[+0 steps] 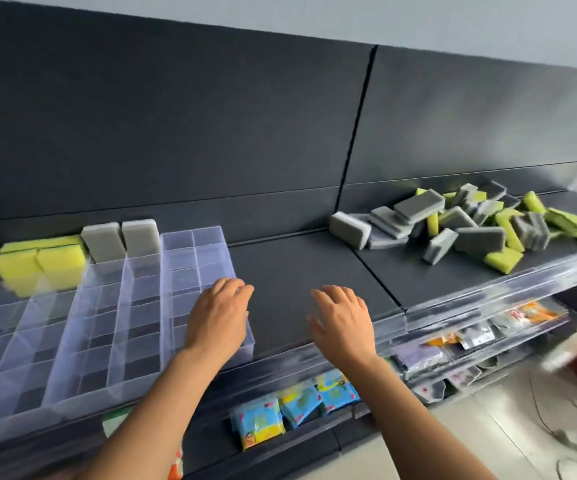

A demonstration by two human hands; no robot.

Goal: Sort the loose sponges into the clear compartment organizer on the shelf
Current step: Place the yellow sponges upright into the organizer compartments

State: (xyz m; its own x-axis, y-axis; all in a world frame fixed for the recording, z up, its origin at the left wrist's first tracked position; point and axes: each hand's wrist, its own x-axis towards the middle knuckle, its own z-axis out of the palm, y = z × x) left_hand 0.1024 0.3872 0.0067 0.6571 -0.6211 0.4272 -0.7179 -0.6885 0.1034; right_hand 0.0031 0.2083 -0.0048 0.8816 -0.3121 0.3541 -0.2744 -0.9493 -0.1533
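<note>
The clear compartment organizer (72, 334) lies on the dark shelf at the left. Yellow sponges (42, 265) fill its far-left compartments, and two grey sponges (120, 239) stand upright in its back row. A loose pile of grey and yellow sponges (467, 223) lies on the shelf at the far right. My left hand (219, 317) hovers over the organizer's right edge with relaxed fingers and holds nothing. My right hand (344, 320) is spread above the bare shelf between organizer and pile, also holding nothing.
A clear plastic front lip (470, 299) runs along the shelf edge. Lower shelves hold blue-and-yellow packets (294, 407) and other packaged goods (470, 336). A dark back panel (211, 133) rises behind the shelf. Pale floor shows at the bottom right.
</note>
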